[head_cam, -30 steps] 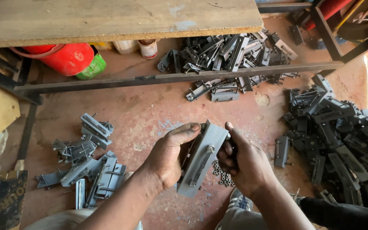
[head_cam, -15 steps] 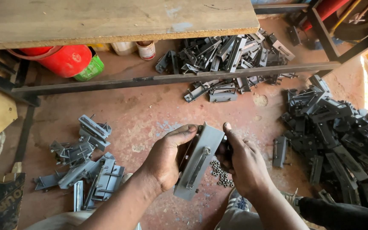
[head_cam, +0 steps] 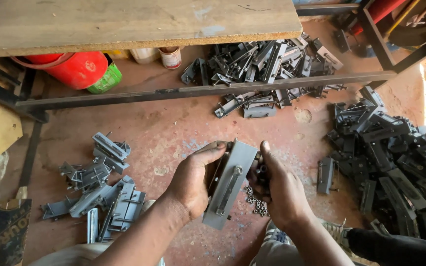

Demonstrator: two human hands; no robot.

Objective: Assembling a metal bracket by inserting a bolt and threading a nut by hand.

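Observation:
I hold a grey metal channel bracket [head_cam: 231, 183] with a bar along its face, upright between both hands above the reddish floor. My left hand [head_cam: 193, 181] grips its left edge, fingers curled over the top. On the bracket's right side my right hand [head_cam: 281, 188] presses, thumb up along the edge, fingers closed around small dark nuts. Several small nuts [head_cam: 256, 203] lie on the floor just below the bracket.
A pile of grey brackets [head_cam: 99, 187] lies at the left. Dark bracket heaps sit at the right [head_cam: 395, 157] and under the wooden bench [head_cam: 267, 59]. A steel bar [head_cam: 198, 91] crosses the floor. Red container [head_cam: 72, 66] and a small can [head_cam: 171, 56] stand under the bench.
Both hands with the bracket have shifted slightly; the bracket is tilted a little more upright. The piles have not moved.

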